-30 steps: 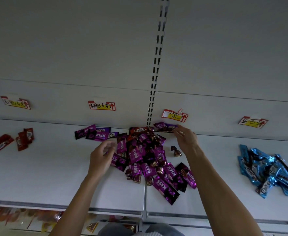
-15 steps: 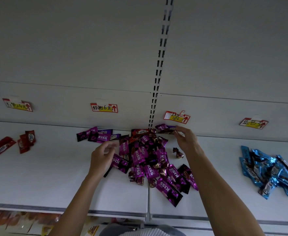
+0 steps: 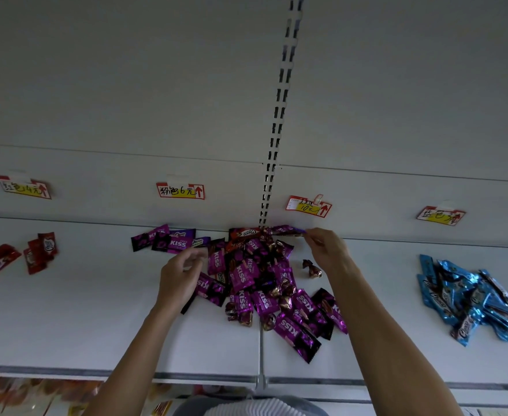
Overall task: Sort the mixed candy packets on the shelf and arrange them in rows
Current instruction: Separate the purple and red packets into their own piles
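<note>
Hardly anything has shifted since a second ago: both hands keep to the same spots, and only the right hand (image 3: 326, 250) has closed in. Its thumb and forefinger now pinch the right end of a purple packet (image 3: 285, 229) lying at the back of the pile (image 3: 258, 283), against the back wall. The left hand (image 3: 182, 274) sits at the pile's left edge with fingers curled; whether it holds a packet underneath cannot be told. To do this step well, lift the pinched packet straight up and clear before carrying it, since its left end touches a red packet (image 3: 245, 234) and small twisted sweets that could be dragged along. Then lay it flat and in line with the purple group (image 3: 168, 240) already set out below the second price tag (image 3: 180, 191). Red packets (image 3: 41, 250) lie far left on the shelf (image 3: 81, 310) and a blue heap (image 3: 468, 298) far right, both well apart from the pile. One brown sweet (image 3: 312, 268) lies alone beside the right wrist and could be knocked. The left hand sits between the packet and the purple group, so it may have to give way.
</note>
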